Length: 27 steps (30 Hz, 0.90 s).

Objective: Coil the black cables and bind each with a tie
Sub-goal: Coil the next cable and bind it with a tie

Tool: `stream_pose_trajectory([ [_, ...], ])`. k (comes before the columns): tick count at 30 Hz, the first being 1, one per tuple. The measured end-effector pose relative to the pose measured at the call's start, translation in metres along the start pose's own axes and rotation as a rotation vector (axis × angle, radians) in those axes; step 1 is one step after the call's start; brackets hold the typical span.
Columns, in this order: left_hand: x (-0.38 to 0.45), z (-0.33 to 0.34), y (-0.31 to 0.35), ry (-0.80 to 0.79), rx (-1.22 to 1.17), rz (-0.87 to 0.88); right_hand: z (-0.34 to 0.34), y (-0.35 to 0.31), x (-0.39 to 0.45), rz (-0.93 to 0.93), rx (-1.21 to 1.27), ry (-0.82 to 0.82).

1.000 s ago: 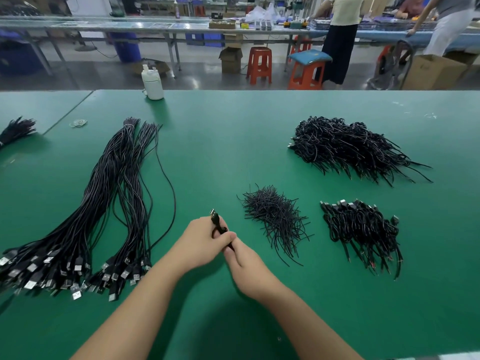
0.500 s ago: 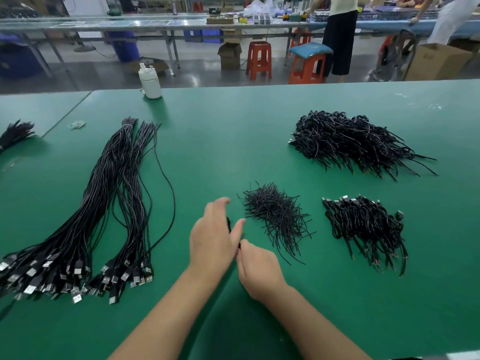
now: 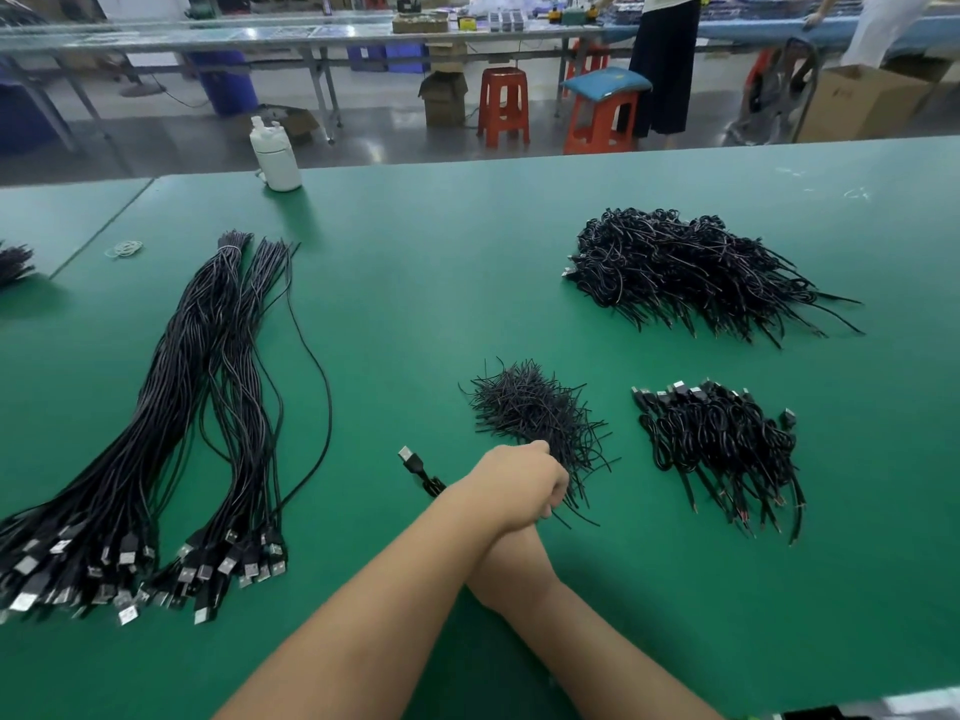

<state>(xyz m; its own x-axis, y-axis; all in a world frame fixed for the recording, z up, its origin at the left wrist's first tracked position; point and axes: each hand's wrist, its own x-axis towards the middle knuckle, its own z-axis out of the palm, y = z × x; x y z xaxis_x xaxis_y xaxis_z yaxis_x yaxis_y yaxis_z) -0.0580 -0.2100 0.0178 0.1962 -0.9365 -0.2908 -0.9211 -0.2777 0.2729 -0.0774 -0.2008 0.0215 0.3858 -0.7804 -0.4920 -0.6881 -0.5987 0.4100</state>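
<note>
The left hand [image 3: 519, 483] lay crossed over the right forearm, its fingers curled at the near edge of the small heap of short black wire ties [image 3: 535, 415]; whether they pinched one could not be told. The right hand was hidden beneath. A black USB-tipped cable [image 3: 418, 470] poked out at nine o'clock. Long black uncoiled cable bundles [image 3: 156, 433] lay further towards nine o'clock, and tied coils [image 3: 719, 444] at three o'clock, all on the green table mat [image 3: 415, 283].

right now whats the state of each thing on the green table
long black usb cables: uncoiled, laid straight in two bundles
small pile of short black ties: loose, left hand reaching into it
black cable with usb plug: beside the left wrist, unbound
near pile of coiled cables: bound
white plastic bottle: upright
right hand: hidden under left
</note>
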Motion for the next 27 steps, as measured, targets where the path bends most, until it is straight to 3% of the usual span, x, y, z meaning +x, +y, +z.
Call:
stream_pose_trajectory([
  [7,0.003,-0.003,0.003,-0.013,0.022,0.001,0.005,0.005,0.005,-0.083,0.101,0.027],
  [10,0.003,0.000,0.002,0.000,0.084,0.026,0.035,0.001,0.015,-0.273,0.274,0.037],
  [14,0.005,0.005,0.003,-0.009,0.212,0.058,0.064,0.009,0.015,-0.519,0.257,-0.056],
  [17,0.006,0.008,0.004,-0.018,0.300,0.065,0.073,0.020,0.007,-0.704,0.291,0.014],
  [22,-0.003,0.009,0.007,0.071,0.416,0.090,0.072,0.011,0.013,-0.699,0.328,-0.108],
  [25,-0.014,0.005,0.000,0.144,0.364,0.102,0.074,0.002,0.018,-0.587,0.436,-0.015],
  [27,-0.021,-0.005,-0.003,0.160,0.201,0.100,0.072,0.001,0.015,-0.524,0.368,0.115],
])
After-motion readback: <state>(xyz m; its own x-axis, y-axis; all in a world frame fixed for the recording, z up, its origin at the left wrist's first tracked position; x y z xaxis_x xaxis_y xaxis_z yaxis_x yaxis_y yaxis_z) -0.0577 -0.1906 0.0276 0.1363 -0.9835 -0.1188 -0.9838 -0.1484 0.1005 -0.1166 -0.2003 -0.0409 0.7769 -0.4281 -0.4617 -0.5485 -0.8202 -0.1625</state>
